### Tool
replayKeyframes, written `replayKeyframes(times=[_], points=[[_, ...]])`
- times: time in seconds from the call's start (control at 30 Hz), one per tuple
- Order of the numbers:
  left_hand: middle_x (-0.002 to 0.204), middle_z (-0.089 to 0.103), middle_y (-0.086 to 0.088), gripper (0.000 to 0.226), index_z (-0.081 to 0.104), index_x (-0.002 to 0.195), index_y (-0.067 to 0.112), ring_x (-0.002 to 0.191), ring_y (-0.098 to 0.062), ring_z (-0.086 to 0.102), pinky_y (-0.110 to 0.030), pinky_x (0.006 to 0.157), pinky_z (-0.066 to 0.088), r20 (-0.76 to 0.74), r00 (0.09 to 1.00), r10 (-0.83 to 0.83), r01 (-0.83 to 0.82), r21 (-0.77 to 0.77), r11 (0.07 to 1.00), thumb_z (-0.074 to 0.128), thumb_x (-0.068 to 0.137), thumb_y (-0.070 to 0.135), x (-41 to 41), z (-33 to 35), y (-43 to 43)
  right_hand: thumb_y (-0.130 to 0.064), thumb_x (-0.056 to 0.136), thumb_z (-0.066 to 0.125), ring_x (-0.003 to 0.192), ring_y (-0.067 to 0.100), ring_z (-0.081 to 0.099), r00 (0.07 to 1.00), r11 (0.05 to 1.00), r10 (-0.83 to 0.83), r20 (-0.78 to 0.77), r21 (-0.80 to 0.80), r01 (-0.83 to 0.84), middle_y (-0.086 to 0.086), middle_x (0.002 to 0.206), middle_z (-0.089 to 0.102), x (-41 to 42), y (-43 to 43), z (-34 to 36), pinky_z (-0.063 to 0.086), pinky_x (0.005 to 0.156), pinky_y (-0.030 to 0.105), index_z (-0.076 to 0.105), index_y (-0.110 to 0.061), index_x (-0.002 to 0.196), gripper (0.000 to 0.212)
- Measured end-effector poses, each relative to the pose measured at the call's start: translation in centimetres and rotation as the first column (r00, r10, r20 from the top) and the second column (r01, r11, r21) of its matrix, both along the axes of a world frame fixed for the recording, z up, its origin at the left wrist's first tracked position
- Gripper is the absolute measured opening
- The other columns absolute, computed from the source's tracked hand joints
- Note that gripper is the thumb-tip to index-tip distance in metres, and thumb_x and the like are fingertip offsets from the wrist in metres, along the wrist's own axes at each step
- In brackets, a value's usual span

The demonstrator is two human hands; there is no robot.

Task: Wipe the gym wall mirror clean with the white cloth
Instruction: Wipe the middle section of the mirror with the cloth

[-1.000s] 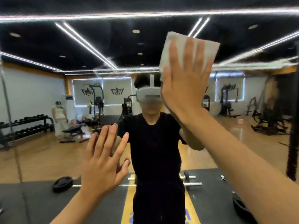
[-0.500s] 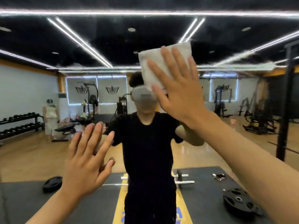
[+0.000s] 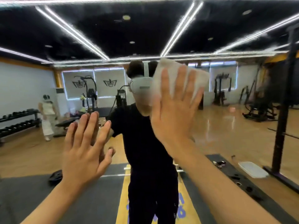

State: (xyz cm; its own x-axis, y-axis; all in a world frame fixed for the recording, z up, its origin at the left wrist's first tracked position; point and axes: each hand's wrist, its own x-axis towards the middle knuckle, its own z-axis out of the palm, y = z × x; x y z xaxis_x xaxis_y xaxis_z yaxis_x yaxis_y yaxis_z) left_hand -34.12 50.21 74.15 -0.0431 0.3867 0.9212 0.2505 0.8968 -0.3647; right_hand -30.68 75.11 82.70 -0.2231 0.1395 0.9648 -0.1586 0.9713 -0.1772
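**Wiping the big gym mirror, about midway up**

Head view: The person is standing right in front of the mirror [image 3: 226, 126], which is filling almost the whole picture. The right hand [image 3: 174, 113] is reaching up to about 1 o'clock from the middle. Its fingers are spread wide and straight, and it is pressing the white cloth [image 3: 201, 78] flat on the glass. The cloth is sticking out above and beside the fingers and looks blurry, so I think it is sliding.

The left hand [image 3: 84, 151] is sitting at about 8 o'clock. It is open too, with straight fingers, and it is holding nothing. Its fingertips are meeting their own copy in the glass, so it seems to be leaning on the mirror.

In the glass, the person's reflection [image 3: 145, 135] in a black shirt is showing in the middle. Another person [image 3: 47, 115] is walking at 9 o'clock, near a weight rack [image 3: 17, 122]. A white tray [image 3: 252, 169] is lying on the floor at 4 o'clock.

How far along? The wiping is going on, I think. I cannot see any dirt or streaks, so I cannot tell which parts are clean. The cloth is covering only one small patch, so a lot of the mirror is probably waiting, like the low parts and the far sides.
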Motion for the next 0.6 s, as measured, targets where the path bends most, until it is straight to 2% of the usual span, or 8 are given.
replayKeyframes(times=[0.13, 0.27, 0.37, 0.47, 0.53, 0.6], points=[[0.174, 0.019, -0.019, 0.074, 0.029, 0.166, 0.018, 0.161, -0.038, 0.018, -0.056, 0.13, 0.011, 0.045, 0.999, 0.0, 0.001, -0.018, 1.0, 0.048, 0.099, 0.045, 0.4, 0.1, -0.5, -0.043, 0.112, 0.026, 0.162, 0.035, -0.005, 0.996, 0.961, 0.079, 0.036, 0.265, -0.086, 0.014, 0.176, 0.001, -0.3, -7.8, -1.2, -0.003, 0.128, 0.062, 0.013, -0.026, 0.169, 0.06], [0.173, 0.02, -0.021, 0.071, 0.036, 0.163, 0.014, 0.16, -0.041, 0.019, -0.059, 0.129, 0.014, 0.04, 0.999, 0.016, -0.015, -0.028, 0.999, 0.046, 0.099, 0.043, 0.5, 0.1, -0.6, -0.042, 0.113, 0.029, 0.163, 0.032, 0.001, 0.996, 0.891, 0.064, 0.056, 0.447, -0.083, 0.01, 0.176, 0.006, 0.0, -1.6, -1.6, 0.005, 0.129, 0.058, 0.019, -0.03, 0.168, 0.057], [0.173, 0.019, -0.023, 0.07, 0.038, 0.162, 0.012, 0.161, -0.041, 0.017, -0.058, 0.129, 0.013, 0.017, 1.0, 0.025, -0.025, -0.031, 0.999, 0.044, 0.099, 0.043, 0.4, 0.1, -0.4, -0.044, 0.113, 0.032, 0.163, 0.031, 0.002, 0.999, 0.937, -0.009, 0.046, 0.35, -0.008, 0.01, 0.176, 0.008, 0.6, 6.9, -2.0, 0.006, 0.129, 0.06, 0.023, -0.029, 0.167, 0.057], [0.173, 0.019, -0.023, 0.07, 0.035, 0.164, 0.014, 0.16, -0.042, 0.018, -0.06, 0.129, 0.014, 0.013, 1.0, 0.014, -0.013, -0.024, 1.0, 0.042, 0.1, 0.043, 0.3, 0.0, 0.0, -0.046, 0.113, 0.021, 0.163, 0.031, -0.004, 0.992, 0.979, -0.099, 0.084, 0.185, 0.082, 0.011, 0.176, 0.0, 1.6, 13.4, -2.5, 0.005, 0.128, 0.064, 0.014, -0.027, 0.169, 0.06], [0.173, 0.019, -0.022, 0.071, 0.033, 0.165, 0.015, 0.161, -0.042, 0.018, -0.061, 0.129, 0.015, 0.014, 1.0, 0.0, 0.0, -0.011, 1.0, 0.043, 0.1, 0.042, 0.1, -0.1, 0.0, -0.046, 0.112, 0.018, 0.163, 0.031, -0.007, 0.99, 0.996, -0.09, 0.106, 0.037, 0.087, 0.009, 0.177, -0.005, 1.8, 14.0, -3.4, 0.003, 0.128, 0.063, 0.009, -0.029, 0.169, 0.06], [0.174, 0.019, -0.021, 0.071, 0.034, 0.164, 0.015, 0.161, -0.041, 0.018, -0.06, 0.129, 0.015, 0.002, 1.0, -0.004, 0.004, -0.005, 1.0, 0.044, 0.099, 0.042, 0.0, -0.1, 0.0, -0.044, 0.111, 0.02, 0.162, 0.034, -0.006, 0.992, 0.986, -0.101, 0.072, -0.125, 0.109, 0.011, 0.176, -0.004, 1.4, 11.1, -4.4, 0.001, 0.128, 0.063, 0.008, -0.028, 0.169, 0.061]])
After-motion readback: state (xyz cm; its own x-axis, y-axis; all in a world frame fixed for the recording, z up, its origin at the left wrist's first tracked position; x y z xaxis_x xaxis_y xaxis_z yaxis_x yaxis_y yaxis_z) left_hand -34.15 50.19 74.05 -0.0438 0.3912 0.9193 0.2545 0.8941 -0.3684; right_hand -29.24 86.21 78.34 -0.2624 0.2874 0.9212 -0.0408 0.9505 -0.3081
